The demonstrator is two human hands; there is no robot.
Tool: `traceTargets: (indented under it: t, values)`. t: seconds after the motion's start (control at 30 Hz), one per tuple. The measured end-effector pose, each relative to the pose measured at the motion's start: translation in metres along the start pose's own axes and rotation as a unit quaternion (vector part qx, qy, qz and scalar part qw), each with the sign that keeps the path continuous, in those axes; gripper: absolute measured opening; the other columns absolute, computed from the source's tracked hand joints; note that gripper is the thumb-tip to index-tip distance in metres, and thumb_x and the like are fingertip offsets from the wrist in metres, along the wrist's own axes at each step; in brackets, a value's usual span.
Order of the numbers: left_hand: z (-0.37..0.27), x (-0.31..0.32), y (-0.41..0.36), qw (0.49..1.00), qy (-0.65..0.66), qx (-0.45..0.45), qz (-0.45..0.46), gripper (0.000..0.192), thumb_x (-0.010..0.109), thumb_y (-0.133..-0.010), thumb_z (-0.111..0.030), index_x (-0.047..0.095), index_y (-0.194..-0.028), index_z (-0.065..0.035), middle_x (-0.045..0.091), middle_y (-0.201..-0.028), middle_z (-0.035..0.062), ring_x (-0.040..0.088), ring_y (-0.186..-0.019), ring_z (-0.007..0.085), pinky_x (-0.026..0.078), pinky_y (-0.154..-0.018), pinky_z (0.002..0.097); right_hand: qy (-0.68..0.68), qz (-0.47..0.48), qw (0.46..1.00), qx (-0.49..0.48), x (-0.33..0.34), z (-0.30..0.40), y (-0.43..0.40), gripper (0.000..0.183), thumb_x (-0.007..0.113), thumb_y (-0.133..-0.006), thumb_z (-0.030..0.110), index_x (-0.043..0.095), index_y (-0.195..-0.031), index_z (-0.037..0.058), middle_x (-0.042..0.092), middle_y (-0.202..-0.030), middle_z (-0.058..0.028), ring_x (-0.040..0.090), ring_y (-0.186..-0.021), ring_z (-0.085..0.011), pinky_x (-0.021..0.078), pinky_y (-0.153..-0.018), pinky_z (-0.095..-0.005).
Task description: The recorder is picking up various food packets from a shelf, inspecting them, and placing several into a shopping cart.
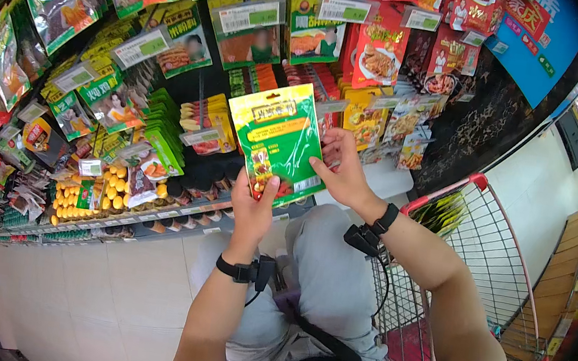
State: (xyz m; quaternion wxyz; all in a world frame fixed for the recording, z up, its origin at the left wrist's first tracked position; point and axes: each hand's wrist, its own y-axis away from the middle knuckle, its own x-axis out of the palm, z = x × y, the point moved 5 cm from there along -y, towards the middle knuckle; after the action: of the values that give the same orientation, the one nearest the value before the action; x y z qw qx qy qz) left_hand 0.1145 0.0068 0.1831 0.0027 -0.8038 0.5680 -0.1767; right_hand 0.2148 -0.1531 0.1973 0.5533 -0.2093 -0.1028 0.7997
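Note:
A flat yellow-and-green seasoning packet [285,144] bears writing, food pictures and a barcode, and it is held tilted in front of the shelf. My left hand [254,203] grips its lower left corner, thumb on the face and fingers behind. At the packet's right edge, my right hand [345,169] has its thumb against the face; the other fingers are curled beside and partly behind the edge. Behind it hang red packets [379,55] and yellow packets [366,116] on hooks. Similar green-and-yellow packets [187,41] hang to the upper left.
A wire shopping cart [483,244] with a red handle stands close at my right, several yellow-green packets [440,214] inside it. Price tags [142,46] stick out from the hooks. Lower shelves [152,217] carry jars and bottles. Pale floor tiles [105,288] lie below; my bent knees [330,262] are near the shelf.

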Motion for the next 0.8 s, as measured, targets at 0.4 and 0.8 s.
traceTargets:
  t: [0.4, 0.8]
  values:
    - [-0.009, 0.029, 0.009, 0.926, -0.268, 0.167, 0.206, 0.055, 0.060, -0.087, -0.022, 0.042, -0.135, -0.0005, 0.037, -0.143, 0.0183, 0.039, -0.126, 0.0324, 0.027, -0.108, 0.0419, -0.325, 0.111, 0.914, 0.217, 0.030, -0.007, 0.014, 0.059, 0.061, -0.091, 0.024, 0.034, -0.137, -0.0001, 0.039, -0.138, -0.0118, 0.043, -0.124, -0.0203, 0.0373, -0.101, -0.0346]
    - [0.012, -0.018, -0.008, 0.993, 0.024, -0.109, 0.035, 0.021, 0.062, -0.091, -0.014, 0.062, -0.103, 0.0029, 0.067, -0.089, 0.0039, 0.061, -0.079, 0.0110, 0.049, -0.074, 0.0268, -0.151, 0.169, 0.968, 0.106, 0.027, 0.000, 0.015, 0.030, 0.064, -0.089, 0.011, 0.050, -0.115, 0.0030, 0.057, -0.102, -0.0005, 0.052, -0.096, -0.0100, 0.0445, -0.084, -0.0262]
